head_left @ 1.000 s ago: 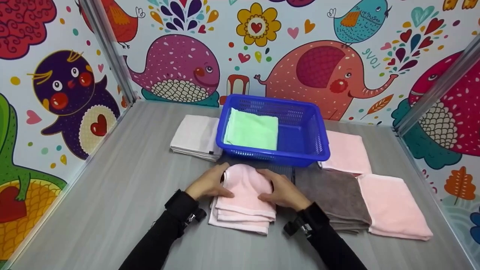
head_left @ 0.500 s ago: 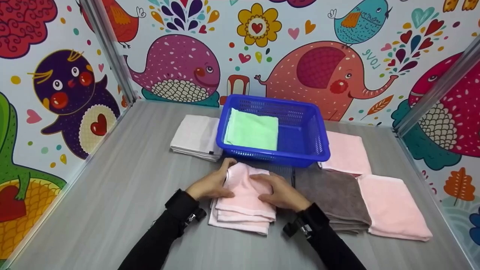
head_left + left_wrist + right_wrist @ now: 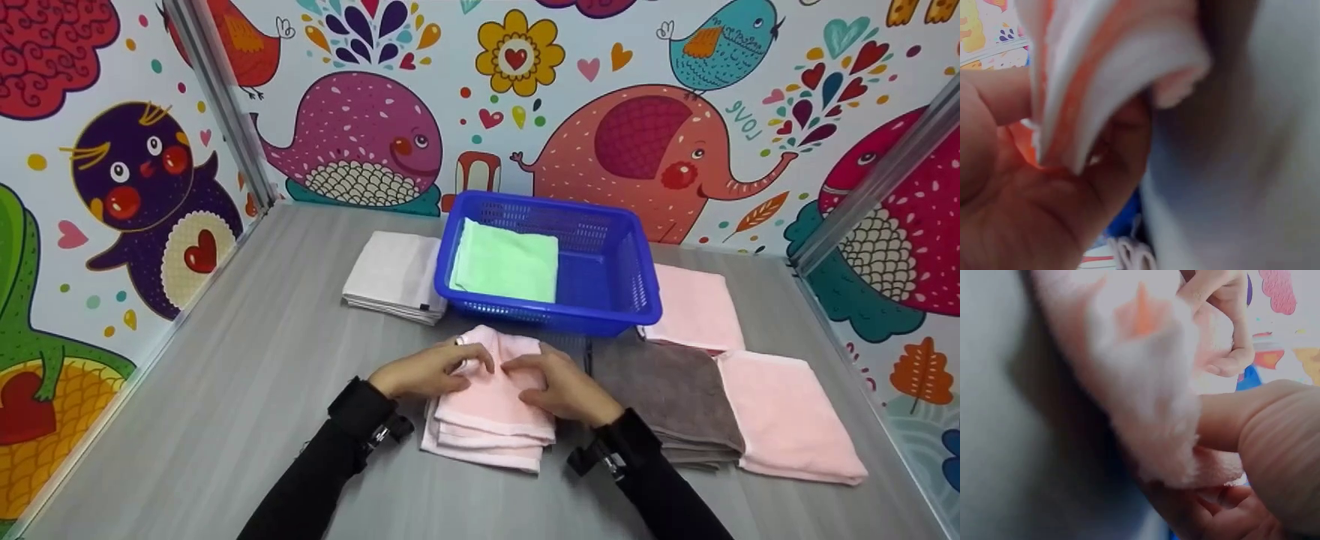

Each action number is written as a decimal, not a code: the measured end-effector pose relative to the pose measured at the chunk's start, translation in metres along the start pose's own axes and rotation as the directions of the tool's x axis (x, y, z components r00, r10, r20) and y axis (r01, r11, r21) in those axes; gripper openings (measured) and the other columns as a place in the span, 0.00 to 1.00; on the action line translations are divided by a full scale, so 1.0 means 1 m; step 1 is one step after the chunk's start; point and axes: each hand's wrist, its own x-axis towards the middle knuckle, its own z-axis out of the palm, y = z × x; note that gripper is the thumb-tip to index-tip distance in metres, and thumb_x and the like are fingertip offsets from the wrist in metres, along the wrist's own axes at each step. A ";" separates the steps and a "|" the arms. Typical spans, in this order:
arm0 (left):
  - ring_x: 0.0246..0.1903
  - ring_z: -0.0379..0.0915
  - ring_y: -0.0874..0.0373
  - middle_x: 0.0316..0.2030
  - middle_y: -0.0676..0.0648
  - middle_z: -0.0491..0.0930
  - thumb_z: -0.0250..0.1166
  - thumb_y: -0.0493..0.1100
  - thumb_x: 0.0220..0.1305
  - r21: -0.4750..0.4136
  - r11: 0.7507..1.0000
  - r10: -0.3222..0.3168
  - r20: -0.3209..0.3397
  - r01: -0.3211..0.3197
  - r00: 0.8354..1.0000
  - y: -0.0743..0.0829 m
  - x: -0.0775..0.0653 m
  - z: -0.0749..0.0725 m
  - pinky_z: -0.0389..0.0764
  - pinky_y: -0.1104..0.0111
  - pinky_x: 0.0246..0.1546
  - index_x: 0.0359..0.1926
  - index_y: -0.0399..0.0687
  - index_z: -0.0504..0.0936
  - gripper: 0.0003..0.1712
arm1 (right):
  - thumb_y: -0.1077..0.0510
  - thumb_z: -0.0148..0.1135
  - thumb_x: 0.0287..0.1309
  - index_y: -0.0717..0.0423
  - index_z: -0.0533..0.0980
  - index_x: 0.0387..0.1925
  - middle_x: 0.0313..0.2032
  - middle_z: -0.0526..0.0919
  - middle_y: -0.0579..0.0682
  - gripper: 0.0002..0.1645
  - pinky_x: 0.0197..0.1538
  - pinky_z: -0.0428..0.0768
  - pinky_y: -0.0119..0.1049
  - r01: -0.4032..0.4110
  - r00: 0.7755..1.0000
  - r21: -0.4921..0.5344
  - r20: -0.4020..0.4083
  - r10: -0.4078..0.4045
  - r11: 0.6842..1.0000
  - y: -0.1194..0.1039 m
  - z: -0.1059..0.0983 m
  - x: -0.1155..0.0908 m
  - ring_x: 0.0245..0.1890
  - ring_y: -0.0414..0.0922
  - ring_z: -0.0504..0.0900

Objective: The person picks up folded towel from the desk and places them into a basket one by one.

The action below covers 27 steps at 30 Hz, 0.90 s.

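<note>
On the table (image 3: 247, 375), the blue basket (image 3: 525, 313) sits beyond my hands, its near wall just past the far end of the folded pink towel (image 3: 493, 410); the towel lies straight ahead of me, its long axis seeming to run away from me toward the basket, its layered edges on my side. It lies between my two hands, neither clearly nearer, as both touch its far half; my left hand (image 3: 431, 369) pinches the left side between thumb and fingers, my right hand (image 3: 568, 386) pinches the right side likewise, the towel puckered between them.
</note>
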 end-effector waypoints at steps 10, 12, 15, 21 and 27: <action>0.57 0.69 0.52 0.62 0.43 0.76 0.66 0.34 0.67 -0.083 0.995 0.048 -0.141 -0.060 0.989 0.025 -0.009 -0.031 0.71 0.58 0.62 0.55 0.51 0.86 0.17 | 0.67 0.73 0.54 0.51 0.84 0.58 0.56 0.79 0.58 0.28 0.56 0.78 0.46 0.056 0.979 -0.015 -0.195 -0.057 0.998 -0.033 -0.040 -0.005 0.53 0.50 0.78; 0.63 0.70 0.48 0.65 0.42 0.76 0.68 0.35 0.67 -0.096 0.994 0.031 -0.228 -0.054 0.973 0.025 -0.006 -0.035 0.69 0.52 0.68 0.53 0.51 0.87 0.15 | 0.67 0.73 0.54 0.52 0.82 0.61 0.53 0.78 0.59 0.30 0.49 0.79 0.43 0.044 0.966 -0.008 -0.254 -0.044 0.999 -0.034 -0.048 -0.002 0.48 0.49 0.77; 0.64 0.71 0.43 0.61 0.39 0.76 0.71 0.36 0.64 -0.139 0.990 -0.048 -0.377 -0.005 0.925 0.026 0.006 -0.040 0.70 0.49 0.69 0.47 0.48 0.90 0.11 | 0.69 0.72 0.54 0.56 0.79 0.65 0.49 0.75 0.61 0.35 0.42 0.78 0.38 0.027 0.938 0.012 -0.345 -0.021 1.000 -0.031 -0.060 0.005 0.43 0.48 0.74; 0.53 0.76 0.45 0.53 0.37 0.80 0.71 0.36 0.65 -0.151 0.985 -0.158 -0.567 0.087 0.808 0.027 0.041 -0.059 0.82 0.56 0.55 0.47 0.46 0.91 0.11 | 0.71 0.70 0.47 0.62 0.71 0.71 0.53 0.70 0.68 0.45 0.49 0.78 0.44 0.055 0.896 0.021 -0.443 -0.040 0.998 -0.019 -0.085 0.034 0.49 0.55 0.73; 0.68 0.67 0.43 0.67 0.35 0.69 0.63 0.28 0.67 -0.118 0.987 -0.160 -0.595 0.111 0.787 0.018 0.069 -0.077 0.69 0.54 0.71 0.66 0.43 0.81 0.26 | 0.69 0.66 0.49 0.65 0.62 0.76 0.61 0.65 0.71 0.50 0.59 0.77 0.53 0.012 0.900 -0.057 -0.435 -0.035 0.998 -0.007 -0.098 0.074 0.54 0.61 0.74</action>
